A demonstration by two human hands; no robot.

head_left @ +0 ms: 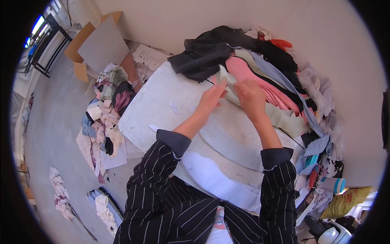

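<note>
Right hand is closing its fingers on pale green cloth at the desk's far side, likely steadying it; left hand is touching it, grip unclear. Pink cloth is lying beside, probably for easy reach.

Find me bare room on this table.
Mainly the table's left side, between its left edge, black cloth and the left hand, apart from white scraps. A narrower patch lies between the pale green cloth and grey strip. Pink cloth crowds the far right; a white strip, the near edge.
</note>
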